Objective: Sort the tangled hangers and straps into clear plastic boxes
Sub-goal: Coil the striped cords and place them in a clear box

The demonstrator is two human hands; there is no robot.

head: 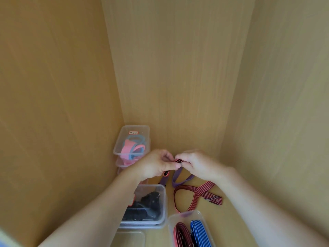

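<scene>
Head view, single frame. I see both hands meeting at about 6 o'clock of frame centre, low over the wooden cupboard floor (231, 220).

- Left hand (156, 164): fingers (177, 165) curled, thumb pinching a short red-and-black strap (178, 160).
- Right hand (197, 164): fingers curled, pinching the other end of the same strap. The two hands are almost touching.
- Purple strap (179, 180): hangs in a loop just below the hands, at 6 o'clock from them; I cannot tell whether it is joined to the pinched piece.
- Striped red strap (195, 193): loose on the floor, 5 o'clock from the hands.
- Far box (135, 126), 10 o'clock from the hands: pink and blue bands inside; red-edged label (133, 133), writing too small to read.
- Near box (164, 202), 7 o'clock: dark contents; red tag (131, 200) on its left side, unreadable.
- Right box (185, 213), at the bottom edge: dark red roll (181, 234) beside blue roll (199, 232).
- Empty box (130, 237), bottom edge.
</scene>
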